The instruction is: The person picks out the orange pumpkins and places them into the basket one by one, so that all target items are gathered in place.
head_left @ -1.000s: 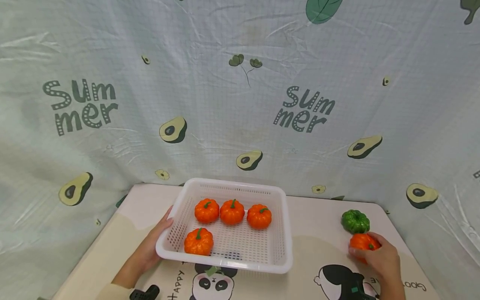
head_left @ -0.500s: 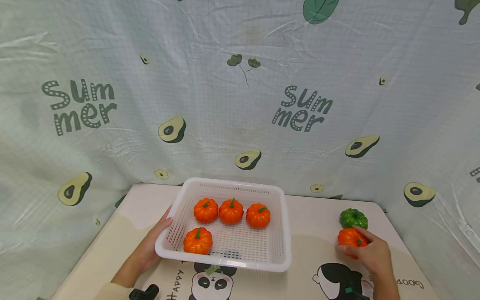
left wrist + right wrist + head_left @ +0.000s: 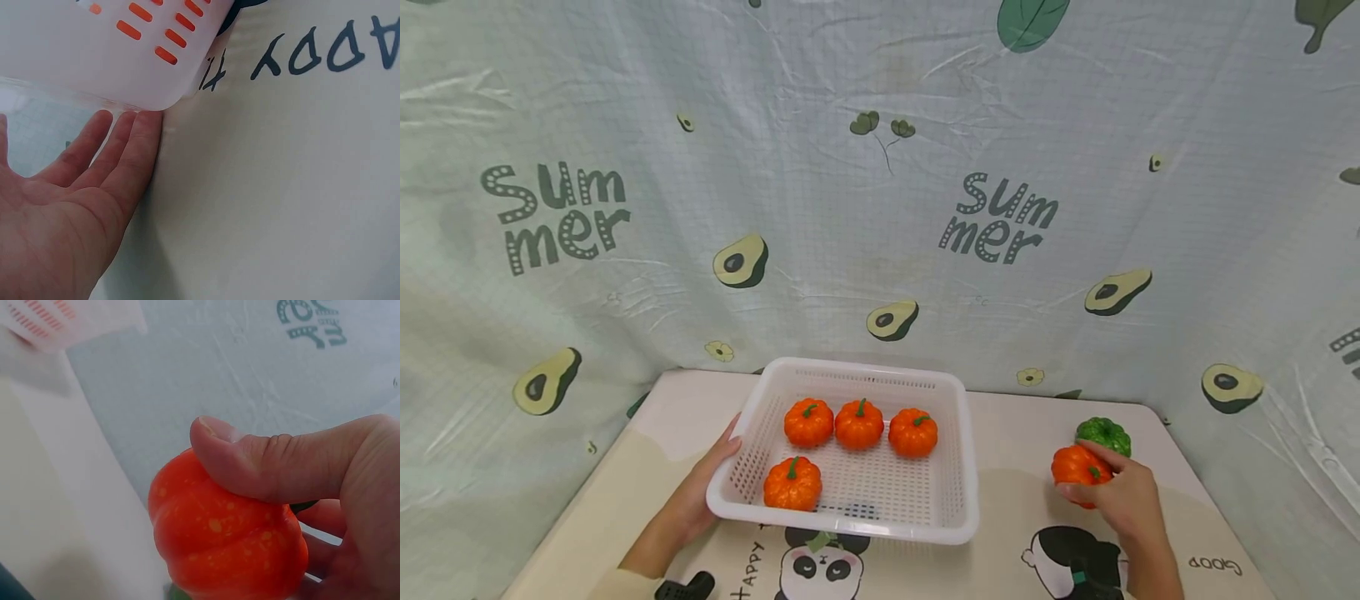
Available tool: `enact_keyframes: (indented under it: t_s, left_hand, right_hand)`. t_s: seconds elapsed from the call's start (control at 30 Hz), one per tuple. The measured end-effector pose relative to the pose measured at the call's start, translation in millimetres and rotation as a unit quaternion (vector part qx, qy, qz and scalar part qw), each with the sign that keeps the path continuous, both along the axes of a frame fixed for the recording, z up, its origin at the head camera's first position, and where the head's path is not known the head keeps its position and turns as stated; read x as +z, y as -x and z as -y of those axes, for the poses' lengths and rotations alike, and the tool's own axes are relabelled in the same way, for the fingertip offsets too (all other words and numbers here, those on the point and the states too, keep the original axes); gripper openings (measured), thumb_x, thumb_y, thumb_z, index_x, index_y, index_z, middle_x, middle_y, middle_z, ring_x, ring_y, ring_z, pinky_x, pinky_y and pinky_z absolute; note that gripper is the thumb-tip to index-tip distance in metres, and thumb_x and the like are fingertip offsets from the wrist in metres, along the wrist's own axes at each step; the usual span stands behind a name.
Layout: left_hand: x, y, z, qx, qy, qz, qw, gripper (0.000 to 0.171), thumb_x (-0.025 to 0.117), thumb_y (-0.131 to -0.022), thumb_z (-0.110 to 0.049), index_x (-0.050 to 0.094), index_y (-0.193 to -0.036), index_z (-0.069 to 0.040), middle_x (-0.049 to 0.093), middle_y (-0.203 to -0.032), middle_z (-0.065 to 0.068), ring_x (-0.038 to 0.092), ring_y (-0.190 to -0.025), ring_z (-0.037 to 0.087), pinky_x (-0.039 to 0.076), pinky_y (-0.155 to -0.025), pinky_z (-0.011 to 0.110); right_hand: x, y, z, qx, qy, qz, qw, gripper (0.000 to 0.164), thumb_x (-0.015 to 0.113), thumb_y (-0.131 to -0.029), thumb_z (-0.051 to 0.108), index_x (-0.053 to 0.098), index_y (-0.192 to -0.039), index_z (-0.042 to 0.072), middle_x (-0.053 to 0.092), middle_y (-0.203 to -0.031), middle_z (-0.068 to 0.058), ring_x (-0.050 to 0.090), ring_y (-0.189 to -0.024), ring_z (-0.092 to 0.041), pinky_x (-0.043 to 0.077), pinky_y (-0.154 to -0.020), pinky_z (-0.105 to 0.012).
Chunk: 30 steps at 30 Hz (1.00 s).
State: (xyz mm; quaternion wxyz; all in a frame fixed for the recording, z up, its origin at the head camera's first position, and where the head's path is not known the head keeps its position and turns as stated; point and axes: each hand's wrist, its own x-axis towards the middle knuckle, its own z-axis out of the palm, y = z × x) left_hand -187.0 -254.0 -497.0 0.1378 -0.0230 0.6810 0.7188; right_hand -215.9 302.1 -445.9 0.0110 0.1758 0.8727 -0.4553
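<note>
My right hand [image 3: 1123, 496] grips a small orange pumpkin [image 3: 1078, 471] with a green stem, thumb on one side and fingers on the other. In the right wrist view the thumb presses on the ribbed pumpkin [image 3: 228, 540]. Just behind it sits a green pumpkin [image 3: 1105, 433], partly covered by the held one. A white plastic basket [image 3: 958, 467] stands left of centre with several orange pumpkins [image 3: 860, 425] inside. At its left side rests my left hand [image 3: 696, 487]. The left wrist view has that hand's fingers extended, their tips touching the basket wall [image 3: 106, 62].
The table [image 3: 1011, 517] wears a cream cover printed with a panda and lettering. Hanging cloth [image 3: 820, 208] with avocado prints rises behind and along both sides. A stretch of cover lies between the basket and the right hand.
My right hand has moved left with the orange pumpkin, passing in front of the green one. The left hand and the basket keep their places; the head view has shifted slightly.
</note>
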Motion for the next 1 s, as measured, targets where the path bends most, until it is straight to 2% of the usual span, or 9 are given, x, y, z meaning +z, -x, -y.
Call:
enact_keyframes:
  t_s: [0.33, 0.5, 0.8, 1.0]
  left_hand:
    - [-2.4, -1.2, 1, -0.003, -0.008, -0.002, 1.0, 0.067, 0.028, -0.11, -0.05, -0.004, -0.168, -0.036, -0.007, -0.178, 0.008, 0.001, -0.161, 0.042, 0.003, -0.123, 0.068]
    - [-3.2, -2.2, 1, -0.002, -0.006, 0.003, 1.0, 0.067, 0.027, -0.11, -0.05, -0.005, -0.167, -0.036, -0.007, -0.178, 0.009, 0.003, -0.161, 0.042, 0.004, -0.123, 0.07]
    - [-1.8, -0.9, 2, -0.004, -0.005, -0.004, 1.0, 0.067, 0.028, -0.11, -0.05, -0.004, -0.167, -0.037, -0.007, -0.178, 0.008, 0.004, -0.16, 0.042, 0.004, -0.123, 0.071]
    - [-1.0, -0.3, 1, -0.007, -0.008, -0.009, 0.9999, 0.067, 0.027, -0.11, -0.049, -0.005, -0.168, -0.036, -0.008, -0.178, 0.009, 0.002, -0.16, 0.043, 0.003, -0.122, 0.071]
  right_hand:
    - [8.6, -3.4, 22, 0.062, -0.022, -0.028, 0.997, 0.086, 0.096, -0.068, 0.011, 0.06, -0.146, 0.006, 0.05, -0.152, -0.032, 0.047, -0.131, -0.047, 0.055, -0.098, -0.053]
    - [10.1, -4.4, 32, 0.076, -0.019, -0.031, 0.996, 0.083, 0.096, -0.066, 0.01, 0.063, -0.143, 0.007, 0.053, -0.151, -0.029, 0.049, -0.13, -0.044, 0.056, -0.093, -0.044]
    - [15.6, -2.9, 51, 0.096, -0.042, -0.045, 0.993, 0.082, 0.098, -0.064, 0.016, 0.067, -0.139, 0.011, 0.059, -0.146, -0.026, 0.055, -0.127, -0.041, 0.05, -0.103, -0.058]
    - [20.2, -1.7, 59, 0.116, -0.055, -0.059, 0.99, 0.081, 0.098, -0.063, 0.018, 0.069, -0.138, 0.013, 0.062, -0.145, -0.024, 0.058, -0.125, -0.041, 0.049, -0.104, -0.06]
